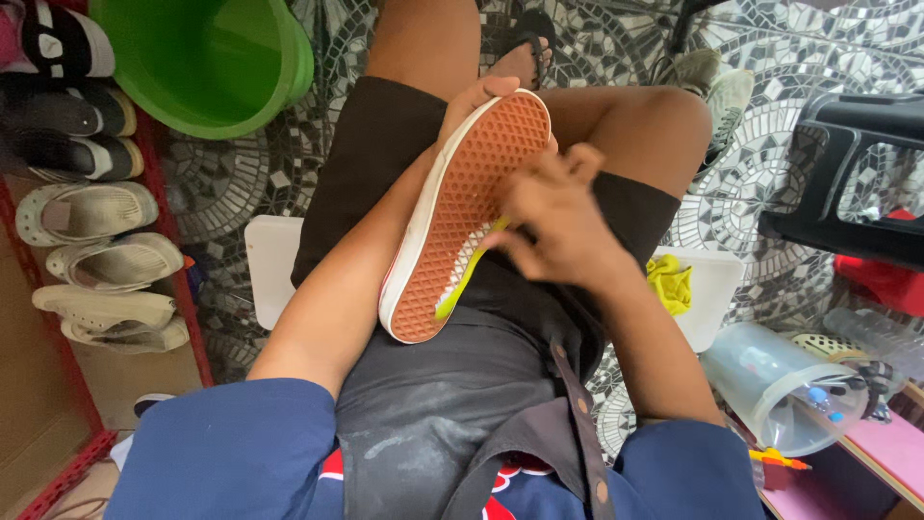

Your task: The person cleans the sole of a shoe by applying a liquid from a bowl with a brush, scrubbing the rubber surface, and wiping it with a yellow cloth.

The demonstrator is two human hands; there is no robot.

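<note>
- Shoe (462,217): canvas slip-on with white sidewall and orange-brown waffle sole, held sole-up across the person's lap at frame centre, toe toward 1 o'clock, heel toward 7 o'clock.
- Left hand (486,96): wrapped around the toe end of the shoe from beneath; fingertips show over the rim at 12 o'clock of the sole, gripping it.
- Right hand (553,217): at 3 o'clock of the shoe, fingers curled closed around a brush handle; slightly blurred.
- Brush (469,272): yellow-green, slim, toothbrush type; its far end lies on the sole toward 7 o'clock from the right hand, touching the tread.
- Shorts (433,404): dark, dusted with pale marks, under the shoe.
- Green basin (212,63): at 11 o'clock, on the mosaic floor (231,173).
- Shoe rack (87,212): red frame along 9 o'clock, carrying sandals and pale clogs in rows.
- White stool (274,260): beneath the person, edges showing at 9 and 3 o'clock of the lap.
- Yellow cloth (671,282): crumpled on the stool's right edge, at 3 o'clock.
- Clear plastic jug (780,385): lying on its side at 4 o'clock.
- Black plastic stool (847,173): at 2 o'clock, well apart from the hands.
- Grey sneaker (717,91): on the floor at 1 o'clock.
</note>
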